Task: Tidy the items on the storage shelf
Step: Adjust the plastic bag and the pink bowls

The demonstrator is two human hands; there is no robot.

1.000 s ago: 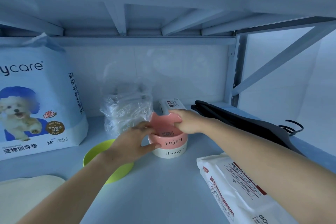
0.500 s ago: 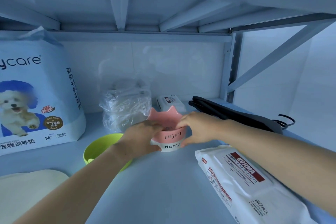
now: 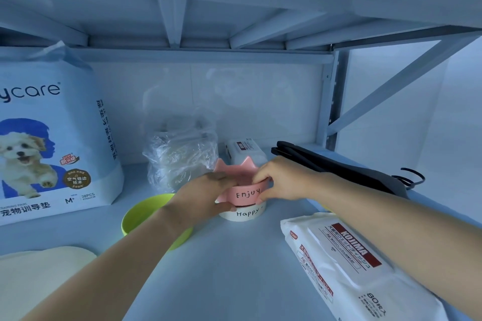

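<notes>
A pink and white pet bowl [image 3: 246, 194] with two pointed ears and the words "Enjoy" and "Happy" stands in the middle of the shelf board [image 3: 234, 268]. My left hand [image 3: 206, 197] grips its left side, thumb under the pink rim. From the right, my right hand [image 3: 281, 180] holds the bowl's rim with curled fingers. A lime green bowl [image 3: 140, 214] lies just left of it, partly hidden under my left forearm.
A big pet-pad bag [image 3: 52, 138] stands at the left. A clear plastic bundle [image 3: 180, 154] and a small wipes pack [image 3: 246, 151] sit behind the bowl. Black hangers [image 3: 339, 167] lie at the right, a large wipes pack [image 3: 352, 263] front right, a cream pad [image 3: 39, 276] front left.
My right hand has shifted from the bowl's far ear to its right side. The left hand has slid lower around the left side. The bowl stays in nearly the same spot.
</notes>
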